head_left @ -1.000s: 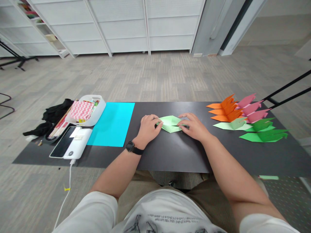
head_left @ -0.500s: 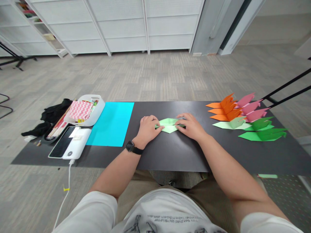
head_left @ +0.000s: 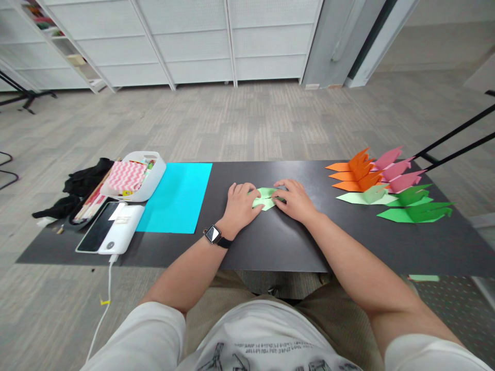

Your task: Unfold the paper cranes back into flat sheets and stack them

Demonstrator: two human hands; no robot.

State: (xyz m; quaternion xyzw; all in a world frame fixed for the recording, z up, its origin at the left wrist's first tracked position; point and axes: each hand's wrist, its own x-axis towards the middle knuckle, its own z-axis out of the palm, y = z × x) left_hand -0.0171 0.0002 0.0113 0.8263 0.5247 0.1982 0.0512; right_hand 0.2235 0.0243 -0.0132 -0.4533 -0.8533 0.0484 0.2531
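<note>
A small piece of light green folded paper (head_left: 266,198) lies on the dark table (head_left: 270,242) in front of me, with a crease running across its middle. My left hand (head_left: 241,204), with a black watch on the wrist, grips its left end between thumb and fingers. At the other end, my right hand (head_left: 294,200) holds the paper with its thumb and index finger. Both ends are hidden under my fingers.
On the right stand folded paper birds: orange (head_left: 358,172), pink (head_left: 400,178), light green (head_left: 365,197) and green (head_left: 415,211). To the left are a blue sheet (head_left: 174,201), a white basket (head_left: 157,178), a phone (head_left: 96,226), a white power bank (head_left: 121,232) and black cloth (head_left: 87,178).
My hands have come closer together over the light green paper, and their fingers now cover more of its ends. My left hand has shifted slightly right and my right hand left.
</note>
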